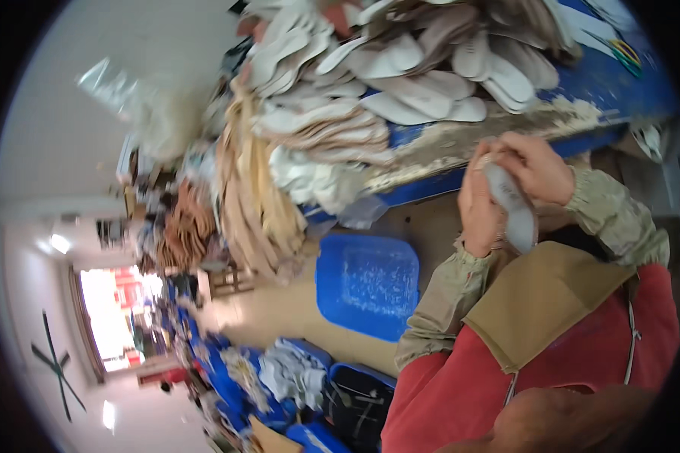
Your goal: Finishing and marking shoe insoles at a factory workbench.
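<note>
A whitish-grey insole point(512, 208) is held between my two hands, just off the front edge of the blue worktable point(438, 183). My left hand point(477, 204) is closed along its left side, with the fingers reaching up to the far end. Around that far end and the right side, my right hand point(540, 170) is closed too, its fingertips meeting the left ones. The near end of the insole sticks out below the hands, over a brown apron cloth point(548, 302) on my lap. What the fingertips pinch at the far end is partly hidden.
Piles of white and brown insoles point(423, 90) cover the worktable, with scissors point(625, 54) at its far right. Long beige strips point(249, 189) hang over the left end. A blue plastic basin point(366, 287) lies on the floor; filled blue tubs point(295, 370) stand beyond it.
</note>
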`<state>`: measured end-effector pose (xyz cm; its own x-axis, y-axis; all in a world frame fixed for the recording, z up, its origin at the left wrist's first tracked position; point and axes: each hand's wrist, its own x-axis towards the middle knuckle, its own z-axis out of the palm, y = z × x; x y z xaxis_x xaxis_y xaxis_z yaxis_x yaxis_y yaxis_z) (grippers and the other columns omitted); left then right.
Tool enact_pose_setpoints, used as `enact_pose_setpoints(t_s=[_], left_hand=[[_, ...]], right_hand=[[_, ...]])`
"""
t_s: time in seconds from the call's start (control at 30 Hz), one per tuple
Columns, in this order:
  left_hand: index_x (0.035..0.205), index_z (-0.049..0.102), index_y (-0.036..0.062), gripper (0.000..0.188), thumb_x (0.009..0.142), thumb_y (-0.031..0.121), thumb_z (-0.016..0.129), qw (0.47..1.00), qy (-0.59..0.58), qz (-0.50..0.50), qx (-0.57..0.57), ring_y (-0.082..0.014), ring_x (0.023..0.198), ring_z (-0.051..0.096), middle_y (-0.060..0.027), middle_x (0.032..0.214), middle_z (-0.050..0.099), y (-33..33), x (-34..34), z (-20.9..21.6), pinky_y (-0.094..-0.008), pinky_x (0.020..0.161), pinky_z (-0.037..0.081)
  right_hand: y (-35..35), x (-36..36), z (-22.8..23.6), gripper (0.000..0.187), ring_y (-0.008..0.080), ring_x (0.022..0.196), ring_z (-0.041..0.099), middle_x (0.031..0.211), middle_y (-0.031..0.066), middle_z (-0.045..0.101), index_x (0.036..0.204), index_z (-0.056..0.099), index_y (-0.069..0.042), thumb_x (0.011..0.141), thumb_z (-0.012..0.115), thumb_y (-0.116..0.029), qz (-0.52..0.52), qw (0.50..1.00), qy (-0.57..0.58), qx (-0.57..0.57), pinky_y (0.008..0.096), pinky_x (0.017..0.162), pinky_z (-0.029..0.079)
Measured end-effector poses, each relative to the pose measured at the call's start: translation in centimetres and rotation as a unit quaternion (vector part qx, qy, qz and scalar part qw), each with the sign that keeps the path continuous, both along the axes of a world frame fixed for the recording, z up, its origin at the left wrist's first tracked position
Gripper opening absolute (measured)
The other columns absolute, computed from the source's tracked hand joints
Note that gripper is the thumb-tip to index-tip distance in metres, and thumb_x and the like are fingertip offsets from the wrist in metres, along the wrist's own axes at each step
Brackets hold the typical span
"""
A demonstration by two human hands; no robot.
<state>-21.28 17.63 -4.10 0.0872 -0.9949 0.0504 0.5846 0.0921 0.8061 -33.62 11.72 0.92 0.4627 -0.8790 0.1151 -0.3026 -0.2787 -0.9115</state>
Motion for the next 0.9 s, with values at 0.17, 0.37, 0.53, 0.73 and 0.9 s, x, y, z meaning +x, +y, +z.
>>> enact_pose_setpoints(t_s=[0.17, 0.37, 0.53, 0.73, 0.9], left_hand=[[0.128, 0.042, -0.0051, 0.041, 0.099, 0.022, 0.036, 0.997, 0.028, -0.047, 0.054, -0.0225, 0.114, 0.047, -0.0176, 0.13, 0.046, -1.1, -0.9, -1.3, -0.0307, 0.098, 0.036], [0.124, 0.044, -0.0057, 0.037, 0.098, 0.02, 0.039, 0.992, -0.109, -0.007, 0.065, -0.0232, 0.113, 0.049, -0.0174, 0.122, 0.052, -1.4, 1.0, -4.1, -0.0298, 0.095, 0.038], [0.115, 0.048, -0.0022, 0.037, 0.096, 0.029, 0.047, 0.996, -0.025, 0.029, 0.087, -0.0226, 0.099, 0.056, -0.0151, 0.109, 0.058, -2.2, -3.2, -1.0, -0.0314, 0.089, 0.043], [0.109, 0.048, -0.0004, 0.034, 0.095, 0.03, 0.049, 0.996, -0.044, 0.009, 0.08, -0.0238, 0.091, 0.06, -0.0125, 0.097, 0.062, -2.5, -1.7, -3.0, -0.0322, 0.086, 0.045], [0.107, 0.05, 0.002, 0.029, 0.096, 0.029, 0.047, 0.993, 0.033, 0.03, 0.109, -0.0246, 0.076, 0.062, -0.0113, 0.086, 0.062, -2.9, -0.3, -5.3, -0.0357, 0.086, 0.046]], right_hand=[[-1.2, -2.9, -1.4, 0.019, 0.0149, 0.05, 0.036, 0.061, 0.0067, 0.05, 0.072, 0.049, 0.0, 0.08, 0.06, -0.012, -0.034, 0.996, 0.062, 0.061, 0.0293, 0.049, 0.035], [-1.6, -1.8, -4.0, 0.015, 0.0144, 0.05, 0.036, 0.057, 0.0031, 0.048, 0.071, 0.055, 0.0, 0.077, 0.064, -0.01, 0.0, 0.997, 0.059, 0.044, 0.029, 0.05, 0.035], [-1.1, -3.9, -6.0, 0.029, 0.0183, 0.044, 0.032, 0.053, 0.0065, 0.047, 0.063, 0.047, 0.0, 0.077, 0.066, -0.016, -0.016, 0.999, -0.021, 0.031, 0.0314, 0.044, 0.033], [0.2, -4.7, -9.4, 0.022, 0.0261, 0.048, 0.042, 0.058, 0.0059, 0.051, 0.062, 0.048, -0.005, 0.076, 0.065, -0.01, 0.014, 0.994, 0.033, -0.101, 0.0337, 0.049, 0.037], [1.4, -6.0, -9.7, 0.017, 0.0207, 0.049, 0.046, 0.059, 0.0037, 0.053, 0.064, 0.053, -0.005, 0.076, 0.064, -0.008, -0.016, 0.981, 0.102, -0.165, 0.0292, 0.05, 0.04]])
